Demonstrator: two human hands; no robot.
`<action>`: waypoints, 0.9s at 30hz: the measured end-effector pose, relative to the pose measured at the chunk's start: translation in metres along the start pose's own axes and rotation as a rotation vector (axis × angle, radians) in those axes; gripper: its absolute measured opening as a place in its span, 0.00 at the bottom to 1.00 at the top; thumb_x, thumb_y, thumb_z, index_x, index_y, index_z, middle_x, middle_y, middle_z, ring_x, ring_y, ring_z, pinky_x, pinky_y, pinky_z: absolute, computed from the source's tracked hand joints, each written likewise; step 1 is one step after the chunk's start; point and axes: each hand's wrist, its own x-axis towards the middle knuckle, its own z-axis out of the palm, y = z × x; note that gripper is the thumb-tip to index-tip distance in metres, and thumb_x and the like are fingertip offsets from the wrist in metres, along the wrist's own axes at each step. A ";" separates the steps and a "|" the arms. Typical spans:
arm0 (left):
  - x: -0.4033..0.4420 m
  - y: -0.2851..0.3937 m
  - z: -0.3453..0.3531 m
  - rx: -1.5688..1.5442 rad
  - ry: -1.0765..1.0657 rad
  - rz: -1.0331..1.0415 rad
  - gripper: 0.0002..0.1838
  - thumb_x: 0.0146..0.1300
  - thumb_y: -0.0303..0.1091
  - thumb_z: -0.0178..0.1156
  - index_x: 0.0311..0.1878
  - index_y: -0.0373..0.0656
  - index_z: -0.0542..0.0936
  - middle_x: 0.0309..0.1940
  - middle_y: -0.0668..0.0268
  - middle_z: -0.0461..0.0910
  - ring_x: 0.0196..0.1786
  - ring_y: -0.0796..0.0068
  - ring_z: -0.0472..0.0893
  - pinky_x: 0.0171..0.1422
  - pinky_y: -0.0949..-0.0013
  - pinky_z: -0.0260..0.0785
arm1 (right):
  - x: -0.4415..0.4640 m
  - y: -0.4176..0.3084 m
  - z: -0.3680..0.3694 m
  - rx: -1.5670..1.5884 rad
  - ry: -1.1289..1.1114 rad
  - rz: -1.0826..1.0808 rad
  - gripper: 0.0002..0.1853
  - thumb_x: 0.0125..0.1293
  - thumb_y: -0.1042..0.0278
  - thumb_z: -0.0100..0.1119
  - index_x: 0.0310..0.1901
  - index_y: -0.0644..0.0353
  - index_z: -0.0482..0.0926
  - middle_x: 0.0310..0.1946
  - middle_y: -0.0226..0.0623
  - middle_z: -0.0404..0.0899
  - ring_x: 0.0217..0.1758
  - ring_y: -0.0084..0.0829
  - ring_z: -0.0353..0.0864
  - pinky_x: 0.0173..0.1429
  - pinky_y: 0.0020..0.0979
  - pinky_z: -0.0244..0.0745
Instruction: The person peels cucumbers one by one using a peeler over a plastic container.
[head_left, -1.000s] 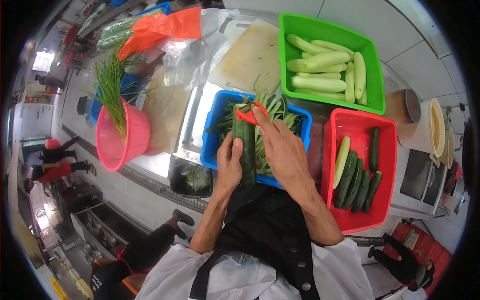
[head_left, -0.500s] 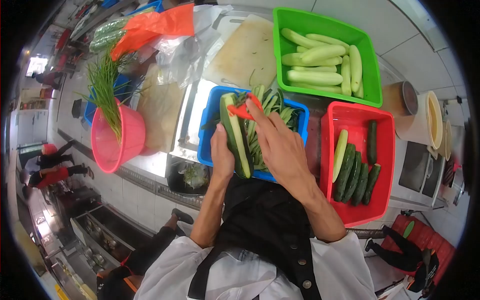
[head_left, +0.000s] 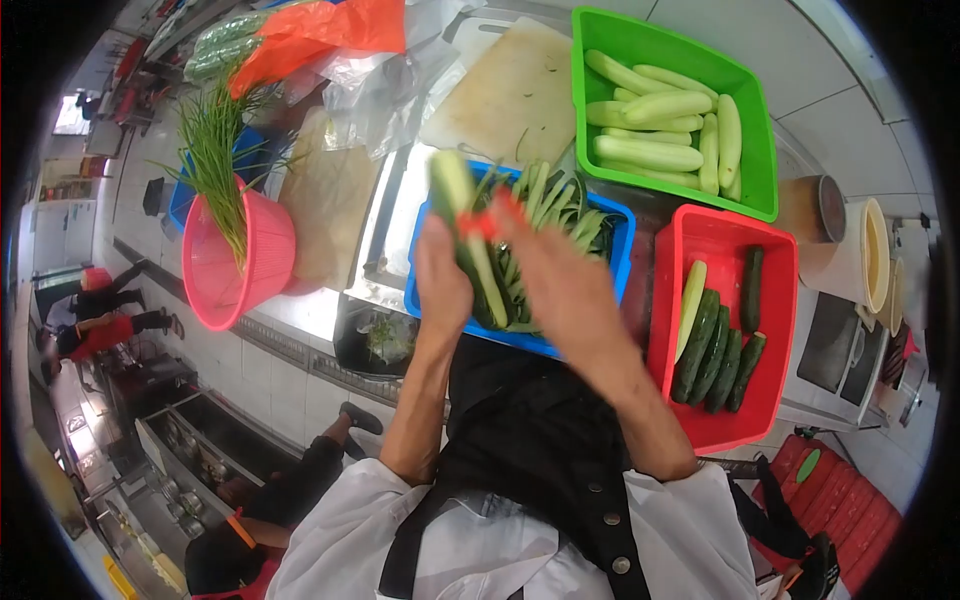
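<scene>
My left hand [head_left: 443, 275] is wrapped round a partly peeled cucumber [head_left: 484, 270], which stands tilted with pale flesh showing along one side. In my right hand [head_left: 565, 285], blurred by motion, is a red peeler [head_left: 480, 224] lying against the cucumber's surface. Beneath both hands sits a blue tub [head_left: 622, 262] full of dark green peel strips [head_left: 545, 205]. To the right, a red tub [head_left: 720, 430] holds several unpeeled cucumbers [head_left: 716, 350] and one pale peeled one. Several pale peeled cucumbers [head_left: 655, 150] lie in a green tub [head_left: 675, 197] beyond it.
A pink basket [head_left: 235, 270] with long green stalks [head_left: 215, 160] stands at left. Cutting boards [head_left: 505, 90] and plastic bags [head_left: 375, 100] lie at the back. Round containers [head_left: 850, 250] stand at far right. Another person [head_left: 265, 510] is at lower left.
The view has shifted slightly. My right hand and the peeler have moved a little down along the cucumber, now blurred. My left hand keeps its grip.
</scene>
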 end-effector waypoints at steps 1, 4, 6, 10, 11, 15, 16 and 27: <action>0.005 -0.002 -0.001 -0.137 0.138 -0.080 0.27 0.78 0.50 0.31 0.47 0.37 0.75 0.33 0.64 0.76 0.35 0.77 0.74 0.42 0.72 0.69 | -0.021 -0.004 0.014 -0.082 -0.111 0.005 0.31 0.62 0.75 0.51 0.69 0.49 0.64 0.37 0.43 0.72 0.27 0.48 0.79 0.30 0.46 0.76; 0.029 -0.005 -0.026 -0.406 0.223 -0.065 0.29 0.77 0.56 0.32 0.49 0.37 0.71 0.36 0.59 0.76 0.37 0.70 0.76 0.37 0.66 0.73 | -0.074 0.004 0.024 -0.203 -0.309 -0.028 0.32 0.62 0.74 0.51 0.70 0.46 0.64 0.38 0.41 0.72 0.26 0.44 0.80 0.29 0.45 0.78; 0.028 -0.004 -0.028 -0.343 0.214 -0.053 0.30 0.76 0.58 0.33 0.51 0.37 0.71 0.35 0.59 0.75 0.37 0.70 0.76 0.38 0.64 0.73 | -0.089 0.004 0.024 -0.098 -0.278 -0.036 0.31 0.63 0.74 0.50 0.70 0.44 0.65 0.40 0.42 0.72 0.25 0.44 0.79 0.28 0.44 0.77; -0.002 -0.010 -0.004 -0.226 0.016 -0.129 0.25 0.76 0.52 0.38 0.48 0.37 0.74 0.29 0.65 0.77 0.26 0.77 0.77 0.29 0.73 0.71 | -0.011 0.000 -0.017 0.160 0.059 0.021 0.29 0.65 0.74 0.52 0.68 0.45 0.66 0.37 0.44 0.72 0.25 0.49 0.77 0.28 0.46 0.73; -0.007 -0.002 0.004 -0.172 -0.048 -0.105 0.25 0.76 0.51 0.41 0.49 0.36 0.74 0.29 0.66 0.77 0.26 0.78 0.77 0.29 0.74 0.70 | 0.003 0.000 -0.022 0.153 0.077 0.029 0.29 0.65 0.74 0.52 0.68 0.45 0.66 0.37 0.44 0.72 0.25 0.49 0.77 0.28 0.46 0.73; -0.015 0.008 0.012 -0.114 -0.145 -0.072 0.24 0.74 0.50 0.48 0.53 0.35 0.73 0.30 0.67 0.76 0.26 0.80 0.77 0.28 0.76 0.69 | 0.017 0.003 -0.025 0.124 0.106 0.044 0.27 0.67 0.74 0.52 0.68 0.48 0.67 0.32 0.43 0.70 0.28 0.46 0.75 0.32 0.43 0.70; -0.016 0.006 0.009 -0.098 -0.173 -0.084 0.24 0.74 0.50 0.48 0.53 0.35 0.73 0.30 0.67 0.76 0.25 0.80 0.77 0.28 0.76 0.68 | 0.016 0.006 -0.022 0.112 0.101 0.012 0.29 0.64 0.74 0.53 0.68 0.47 0.66 0.34 0.43 0.71 0.26 0.49 0.76 0.28 0.46 0.72; -0.004 -0.022 -0.004 -0.282 0.076 -0.160 0.29 0.75 0.55 0.40 0.49 0.34 0.73 0.35 0.63 0.77 0.34 0.75 0.77 0.40 0.70 0.72 | -0.039 0.001 0.009 0.104 -0.130 0.044 0.33 0.63 0.73 0.55 0.70 0.43 0.63 0.36 0.42 0.70 0.26 0.50 0.78 0.28 0.44 0.75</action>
